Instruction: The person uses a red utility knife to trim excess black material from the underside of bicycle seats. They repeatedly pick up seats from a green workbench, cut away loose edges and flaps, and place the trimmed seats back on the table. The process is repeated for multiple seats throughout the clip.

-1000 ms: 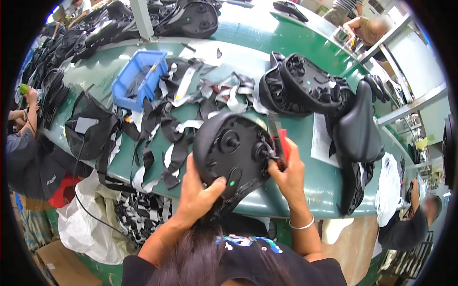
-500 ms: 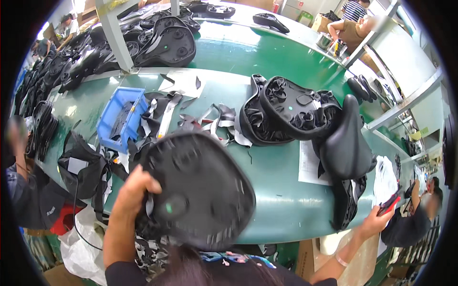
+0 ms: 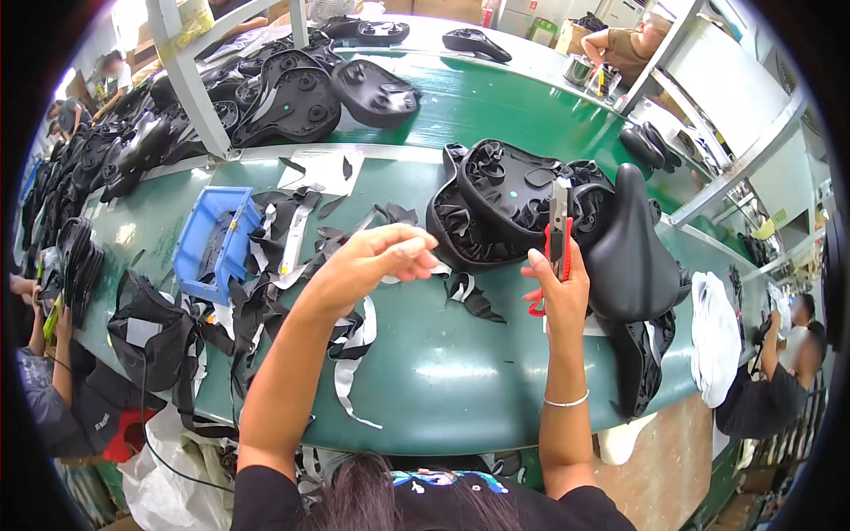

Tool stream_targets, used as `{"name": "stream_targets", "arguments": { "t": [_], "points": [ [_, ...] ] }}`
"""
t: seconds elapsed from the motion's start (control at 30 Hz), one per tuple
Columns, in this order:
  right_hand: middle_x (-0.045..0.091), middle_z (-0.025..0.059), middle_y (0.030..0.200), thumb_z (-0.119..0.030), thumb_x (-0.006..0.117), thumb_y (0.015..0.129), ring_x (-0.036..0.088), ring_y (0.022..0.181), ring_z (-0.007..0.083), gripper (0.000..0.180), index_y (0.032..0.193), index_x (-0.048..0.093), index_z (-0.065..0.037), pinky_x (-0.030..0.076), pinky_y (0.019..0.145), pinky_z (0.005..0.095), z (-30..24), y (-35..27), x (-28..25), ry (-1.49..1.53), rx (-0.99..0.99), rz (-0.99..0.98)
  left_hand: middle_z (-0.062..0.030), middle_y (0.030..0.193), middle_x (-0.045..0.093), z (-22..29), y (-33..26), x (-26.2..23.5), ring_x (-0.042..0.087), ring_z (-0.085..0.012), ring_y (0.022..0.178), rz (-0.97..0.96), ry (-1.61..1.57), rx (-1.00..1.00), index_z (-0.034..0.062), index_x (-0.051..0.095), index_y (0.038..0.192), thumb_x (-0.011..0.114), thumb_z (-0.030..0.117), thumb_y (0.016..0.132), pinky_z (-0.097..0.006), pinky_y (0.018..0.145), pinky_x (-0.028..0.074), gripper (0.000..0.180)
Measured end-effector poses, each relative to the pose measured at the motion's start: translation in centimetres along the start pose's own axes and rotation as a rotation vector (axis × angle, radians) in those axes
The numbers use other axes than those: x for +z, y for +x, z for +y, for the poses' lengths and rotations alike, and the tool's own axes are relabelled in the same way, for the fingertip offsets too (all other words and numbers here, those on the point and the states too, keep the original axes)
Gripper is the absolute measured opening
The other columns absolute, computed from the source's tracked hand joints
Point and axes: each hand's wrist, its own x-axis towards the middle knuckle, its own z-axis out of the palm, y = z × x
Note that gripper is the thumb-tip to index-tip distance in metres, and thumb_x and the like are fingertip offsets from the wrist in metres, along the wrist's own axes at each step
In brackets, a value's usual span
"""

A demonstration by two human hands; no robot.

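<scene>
My left hand is raised over the green table, fingers loosely bent and apart, with nothing in it. My right hand grips a red-handled tool with a grey metal head pointing away from me; its exact kind is unclear. Just beyond that hand lie black bicycle saddles, underside up, gathered cover edges showing inside. Another saddle rests smooth side up to the right. Black and white fabric scraps spread below and left of my left hand. One saddle lies underside up on the far green surface.
A blue bin stands among scraps at the left, near a black bag. Many saddles are piled at the far left by a white post. White cloth hangs at the right edge. Other people work on both sides.
My left hand has let go of the large saddle, which now appears to lie on the far surface. My right hand has brought the red-handled tool inward and up from the lower right.
</scene>
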Motion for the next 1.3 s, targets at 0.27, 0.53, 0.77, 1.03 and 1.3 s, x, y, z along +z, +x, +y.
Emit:
{"name": "stream_targets", "arguments": {
  "t": [0.27,0.53,0.77,1.03,1.3],
  "points": [
    [0.059,0.0026,0.082,-0.011,0.07,0.079,0.059,0.064,0.0092,0.029,0.104,0.058,-0.002,0.046,0.044,0.022,2.1,-3.3,-2.9,0.071,0.039,-0.103,-0.0101,0.104,0.062,-3.5,-3.6,-0.8,0.06,-0.0191,0.093,0.15,-0.266,-0.01,0.0011,0.055,0.113,0.043,0.036,0.098,-0.031,0.084,0.046,0.04],
    [0.059,0.0081,0.076,-0.01,0.076,0.071,0.052,0.066,0.0128,0.033,0.1,0.064,-0.002,0.043,0.06,0.0281,2.8,-9.7,-5.0,-0.282,-0.325,-0.682,-0.0114,0.114,0.058,-4.0,-6.1,2.0,0.058,-0.0147,0.101,0.131,-0.326,-0.339,-0.0021,0.045,0.128,0.058,0.034,0.091,-0.029,0.087,0.048,0.053],
    [0.066,0.0161,0.106,-0.002,0.073,0.074,0.065,0.077,0.018,0.062,0.129,0.044,-0.005,0.05,0.06,0.0249,3.1,-12.0,-6.3,-0.221,0.059,-0.581,-0.0111,0.107,0.059,-2.9,-8.9,1.9,0.061,-0.0141,0.088,0.392,-0.239,-0.41,-0.0014,0.041,0.13,0.068,0.044,0.081,-0.025,0.074,0.052,0.072],
    [0.047,0.0064,0.065,-0.005,0.061,0.079,0.05,0.052,0.0213,0.064,0.137,0.045,-0.028,0.04,0.046,0.0338,-1.1,-6.3,-4.6,-0.944,-0.884,-0.772,-0.0078,0.096,0.062,0.4,-6.0,2.2,0.06,-0.0125,0.08,0.169,-0.02,-0.354,-0.0016,0.053,0.115,0.067,0.037,0.082,-0.026,0.072,0.05,0.053],
    [0.053,0.0149,0.068,-0.005,0.061,0.082,0.055,0.054,0.0347,0.06,0.138,0.041,-0.015,0.044,0.048,0.0439,2.5,-14.5,-6.0,-0.9,-0.43,-0.672,-0.004,0.085,0.059,-1.6,-7.7,1.9,0.056,-0.009,0.069,0.354,0.044,-0.341,-0.0031,0.057,0.102,0.062,0.026,0.08,-0.023,0.063,0.046,0.037]
  ]
}}
